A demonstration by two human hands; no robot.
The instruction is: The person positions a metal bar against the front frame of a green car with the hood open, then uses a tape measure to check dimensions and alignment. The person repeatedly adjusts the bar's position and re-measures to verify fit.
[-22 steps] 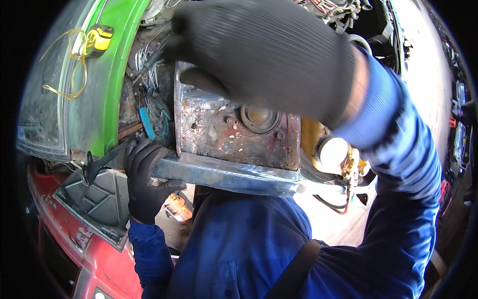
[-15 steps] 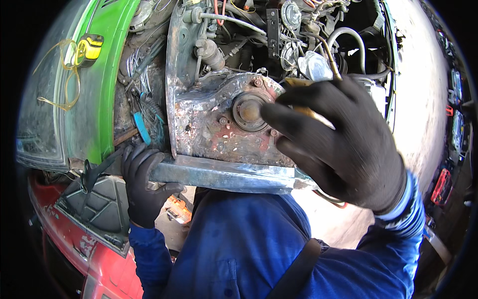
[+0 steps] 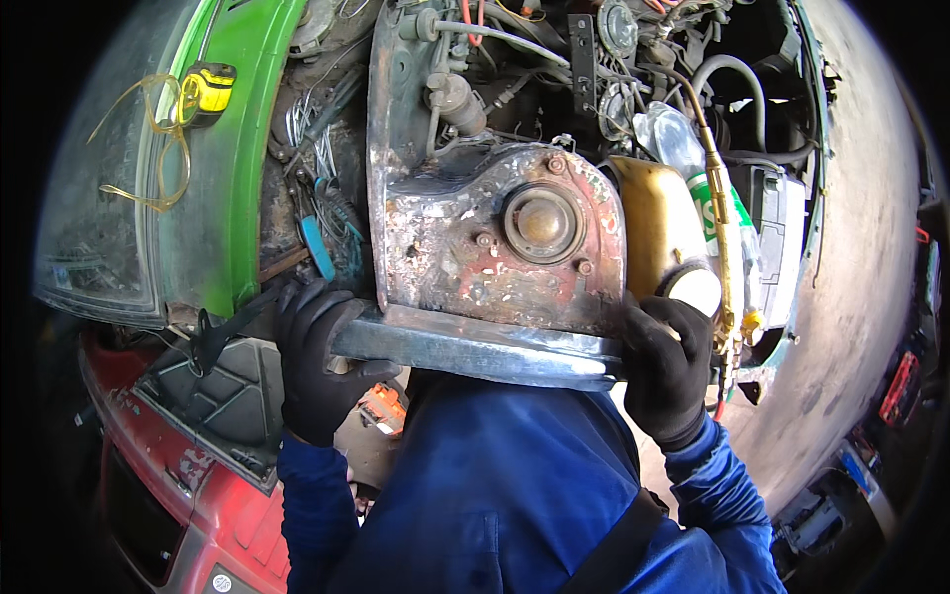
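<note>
A bent sheet-metal strip point(image 3: 475, 348) runs along the near edge of the worn inner fender panel point(image 3: 435, 247). My left hand point(image 3: 319, 358), in a black glove, is closed around the strip's left end, fingers over the top and thumb below. At the other end, my gloved right hand point(image 3: 668, 368) grips the strip, its fingers partly hidden. Between the hands, the round strut mount point(image 3: 543, 224) stands on the panel. Just beyond my right hand are a yellowed fluid reservoir point(image 3: 648, 223) with a white cap point(image 3: 695, 289) and a brass torch point(image 3: 727, 213).
A yellow tape measure point(image 3: 206, 94) and safety glasses point(image 3: 163, 178) lie by the windscreen, beside the green body panel point(image 3: 237, 188). Blue-handled pliers point(image 3: 317, 247) lie left of the fender. A clear bottle point(image 3: 678, 139) and battery point(image 3: 779, 238) are at right; a red car point(image 3: 198, 465) stands lower left.
My right hand has dropped from above the strut mount area to the strip's right end and closed on it. My left hand stays at the left end. The view has shifted slightly.
</note>
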